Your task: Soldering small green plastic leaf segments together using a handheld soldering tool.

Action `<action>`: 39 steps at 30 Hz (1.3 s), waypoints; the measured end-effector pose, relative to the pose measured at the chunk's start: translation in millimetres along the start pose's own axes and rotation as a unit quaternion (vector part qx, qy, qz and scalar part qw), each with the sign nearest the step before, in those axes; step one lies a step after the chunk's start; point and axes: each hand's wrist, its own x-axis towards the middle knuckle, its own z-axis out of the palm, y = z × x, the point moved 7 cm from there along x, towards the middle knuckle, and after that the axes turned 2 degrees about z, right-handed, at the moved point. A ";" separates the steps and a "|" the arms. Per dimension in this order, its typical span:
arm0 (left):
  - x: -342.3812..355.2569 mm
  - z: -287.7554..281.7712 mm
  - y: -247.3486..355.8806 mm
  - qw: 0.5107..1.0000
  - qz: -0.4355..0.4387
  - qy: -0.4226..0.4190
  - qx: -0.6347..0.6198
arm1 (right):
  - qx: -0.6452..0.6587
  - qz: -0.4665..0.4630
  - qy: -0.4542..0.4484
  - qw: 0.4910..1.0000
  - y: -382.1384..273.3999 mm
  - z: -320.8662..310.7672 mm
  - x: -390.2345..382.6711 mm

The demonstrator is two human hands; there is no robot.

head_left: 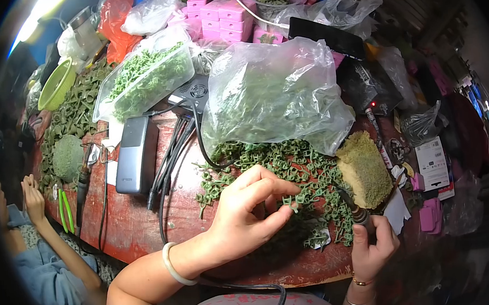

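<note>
My left hand (251,206) is over the table, thumb and index finger pinched on a small green plastic piece (294,207). Below and around it spreads a pile of similar small green looped pieces (308,165). At the right of the pile, my right hand (374,244) is closed around a tool that looks like a soldering iron (360,216), its dark tip pointing up and left at the pile. Just beyond that tip lies a yellowish sponge-like block (365,169) covered in green crumbs.
A clear bag of green pieces (274,93) lies behind the pile. To the left are a power bank (137,154), black cables (171,152) and a clear tub (143,80). Pink boxes (226,18) stand behind. Another person's hands (32,198) are at far left.
</note>
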 end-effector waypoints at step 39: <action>-5.3 8.3 -15.9 0.940 -0.221 -0.007 -0.258 | 0.070 0.177 -0.064 0.980 26.1 -20.2 18.8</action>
